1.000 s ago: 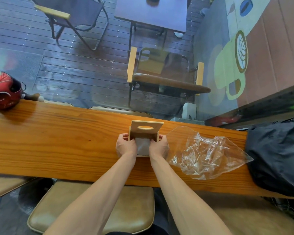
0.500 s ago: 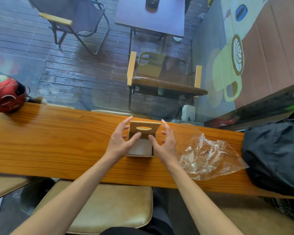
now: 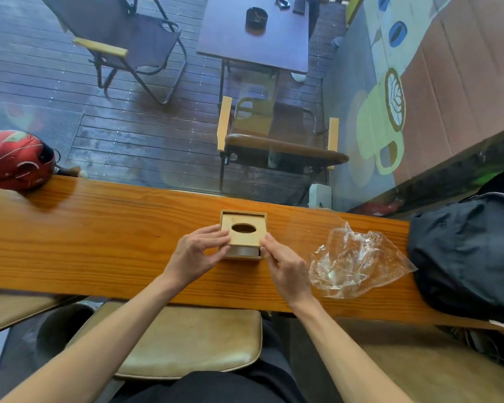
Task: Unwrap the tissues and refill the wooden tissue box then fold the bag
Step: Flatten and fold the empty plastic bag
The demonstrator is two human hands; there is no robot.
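Far left of the wooden counter (image 3: pixel 99 228) at about 9 o'clock sits a red helmet (image 3: pixel 15 159), nothing to do with the job.

Dead centre is the wooden tissue box (image 3: pixel 243 235). Its lid (image 3: pixel 245 232), the one with the oval slot, is lying over the top but not quite seated; at the near edge there's a gap, and something pale shows in it, which I'd guess is the tissues (image 3: pixel 243 251) already inside. So my read: unwrap done, refill basically done, lid just needs closing.

Left hand (image 3: pixel 194 257) comes in from 7 o'clock, thumb and fingertips pinched narrowly on the lid's near-left corner, touching the wood. Right hand (image 3: pixel 285 266) mirrors it from 5 o'clock, fingertips on the near-right corner, also a small pinch, not a full wrap. Neither hand is carrying anything else.

Over at 3 o'clock from the box, well apart from both hands, the clear plastic bag (image 3: pixel 358 263) lies crumpled and empty-looking on the counter. That's the bit left to do, it isn't folded at all yet. Past it, at the far right edge, a black backpack (image 3: pixel 469 251) sits partly on the counter, just beside the bag.
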